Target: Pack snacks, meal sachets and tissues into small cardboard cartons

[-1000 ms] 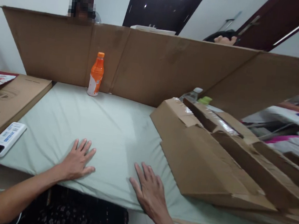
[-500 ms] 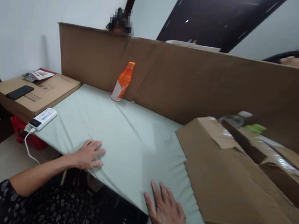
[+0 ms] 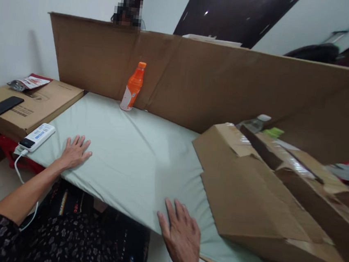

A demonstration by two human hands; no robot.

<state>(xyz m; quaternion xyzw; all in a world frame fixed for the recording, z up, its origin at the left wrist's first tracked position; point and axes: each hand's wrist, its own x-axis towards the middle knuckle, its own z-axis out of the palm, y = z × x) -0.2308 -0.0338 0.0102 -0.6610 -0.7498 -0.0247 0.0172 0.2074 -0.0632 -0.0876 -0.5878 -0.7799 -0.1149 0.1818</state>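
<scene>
My left hand (image 3: 75, 152) lies flat on the pale green cloth (image 3: 123, 150) covering the table, its fingers spread. Just left of it is a white power bank (image 3: 39, 136) with a white cable plugged in. My right hand (image 3: 181, 234) rests palm down near the table's front edge, fingers apart, holding nothing. An orange drink bottle (image 3: 133, 86) with an orange cap stands far back on the cloth, close to the cardboard panel. Right of my right hand sits a large open cardboard box (image 3: 248, 196).
A tall cardboard panel (image 3: 197, 84) runs along the back; a person's head shows above it. On a flat carton (image 3: 57, 95) at left lie a black phone (image 3: 5, 105) and a foil packet (image 3: 31, 82). A clear bottle (image 3: 255, 123) and a green item (image 3: 274, 132) poke up behind the box.
My left hand has slid left along the cloth, closer to the power bank. The view has shifted a little to the right. A hand at the upper right is out of sight now.
</scene>
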